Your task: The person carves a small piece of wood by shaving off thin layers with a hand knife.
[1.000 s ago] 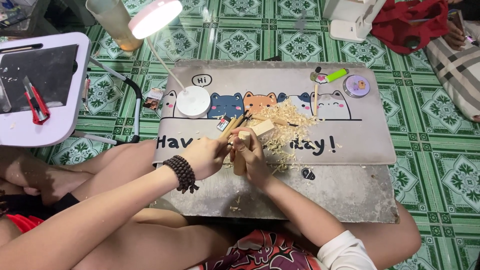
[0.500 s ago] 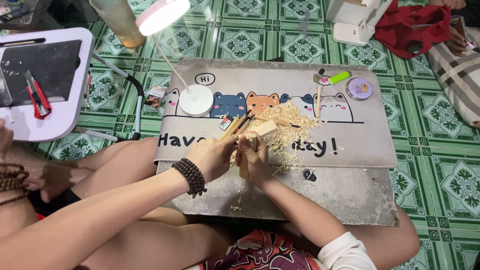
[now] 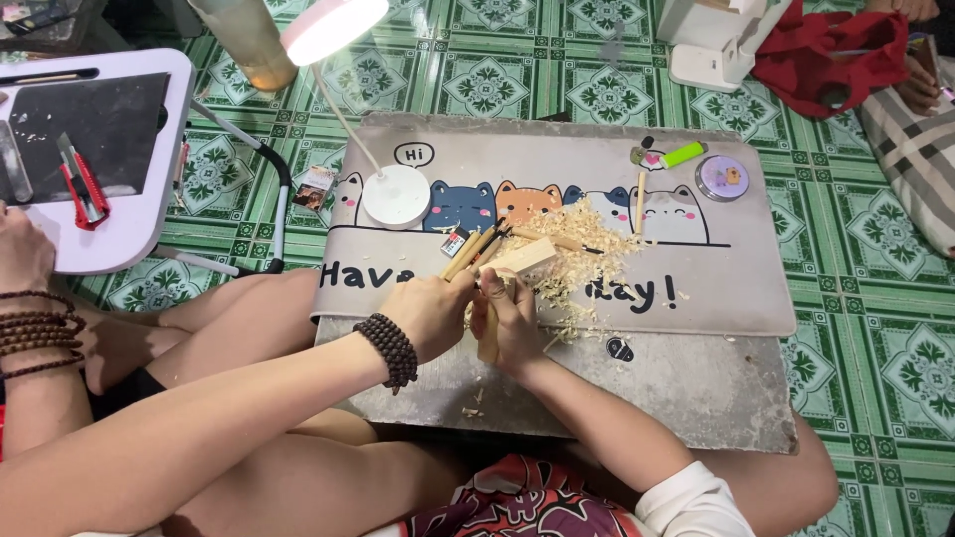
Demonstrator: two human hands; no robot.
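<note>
My left hand [image 3: 430,314], with a dark bead bracelet on its wrist, and my right hand [image 3: 509,320] are pressed together around a pale wooden piece [image 3: 487,346] over the grey board [image 3: 696,388]. Its lower end sticks out between the hands. Any blade in the hands is hidden. Just beyond the fingers lie a light wooden block [image 3: 521,261], several wooden-handled tools [image 3: 472,251] and a heap of wood shavings [image 3: 587,254].
A cat-print mat [image 3: 716,268] carries a round-based desk lamp [image 3: 396,195], a green lighter [image 3: 684,154] and a small round tin [image 3: 722,177]. At left another person's beaded wrist [image 3: 30,323] rests by a small white table [image 3: 149,209] holding a red cutter [image 3: 82,184].
Both hands stay together on the wooden piece and have barely moved. The other person's beaded wrist has come further into view at the left.
</note>
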